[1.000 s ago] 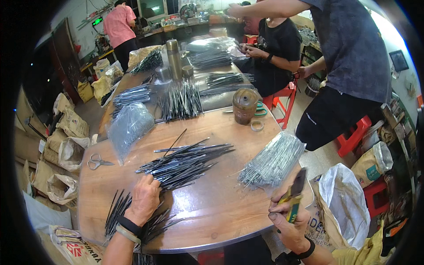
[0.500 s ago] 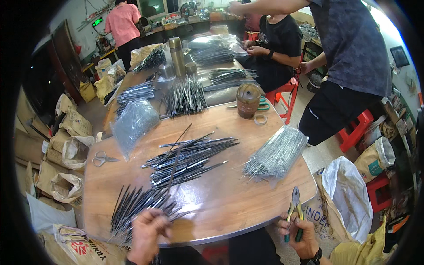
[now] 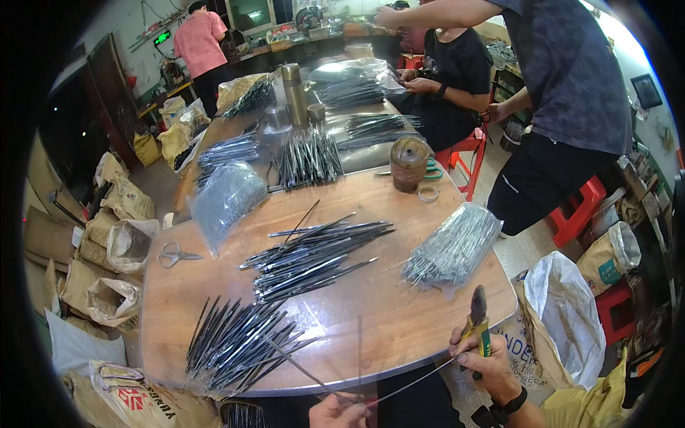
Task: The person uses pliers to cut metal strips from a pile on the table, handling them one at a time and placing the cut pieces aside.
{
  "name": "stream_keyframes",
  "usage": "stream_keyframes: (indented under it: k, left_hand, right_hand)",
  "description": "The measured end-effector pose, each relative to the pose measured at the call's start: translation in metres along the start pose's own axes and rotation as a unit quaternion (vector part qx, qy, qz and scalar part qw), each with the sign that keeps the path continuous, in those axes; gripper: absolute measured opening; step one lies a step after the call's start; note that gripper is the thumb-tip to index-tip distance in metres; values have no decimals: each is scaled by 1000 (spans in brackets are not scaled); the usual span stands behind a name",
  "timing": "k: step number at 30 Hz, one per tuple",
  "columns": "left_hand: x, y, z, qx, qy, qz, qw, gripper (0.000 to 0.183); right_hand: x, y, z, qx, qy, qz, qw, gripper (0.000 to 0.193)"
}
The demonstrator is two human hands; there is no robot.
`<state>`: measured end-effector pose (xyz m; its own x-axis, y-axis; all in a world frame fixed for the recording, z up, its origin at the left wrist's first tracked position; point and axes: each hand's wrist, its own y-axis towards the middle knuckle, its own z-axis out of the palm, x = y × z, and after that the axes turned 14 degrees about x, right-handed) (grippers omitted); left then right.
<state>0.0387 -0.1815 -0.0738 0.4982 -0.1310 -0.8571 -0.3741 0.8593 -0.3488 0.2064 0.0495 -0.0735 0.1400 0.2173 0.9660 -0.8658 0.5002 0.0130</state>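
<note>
My left hand is at the table's near edge, fingers closed on a thin dark strip that slants up toward the near pile. Another thin strip runs from those fingers across to my right hand. Gripped in the right hand is a pair of pliers with yellow and green handles, jaws pointing up. Whether the pliers touch the strip's end is hard to make out. The near pile of dark strips lies left of my hands; a second pile lies farther up the table.
A clear bag of silvery strips lies at the right. Scissors, another clear bag, a brown jar and a tape roll sit around the table. Woven sacks stand left. Other people are beyond.
My left hand has moved right and down from the near pile and now holds thin strips. The right hand has turned the pliers, and a strip now spans between my hands.
</note>
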Motion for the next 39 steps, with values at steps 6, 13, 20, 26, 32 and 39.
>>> stream_keyframes:
  k: [6,13,20,26,32,39]
  left_hand:
    - [2,21,-4,-74,51,20,996,10]
    - [-2,32,-18,-15,44,6,999,7]
    - [2,30,-15,-24,17,16,999,6]
    - [0,26,-13,-35,36,5,999,8]
    - [7,-1,6,9,10,-19,1000,4]
    - [14,-10,19,33,102,-5,994,6]
  right_hand:
    - [-24,9,4,38,73,76,994,10]
    - [-35,13,-4,71,47,60,995,10]
    - [-34,13,-3,72,22,60,995,10]
    - [-21,8,4,30,41,88,995,10]
    - [10,3,6,68,-184,-4,981,12]
    - [12,3,24,163,-238,7,958,14]
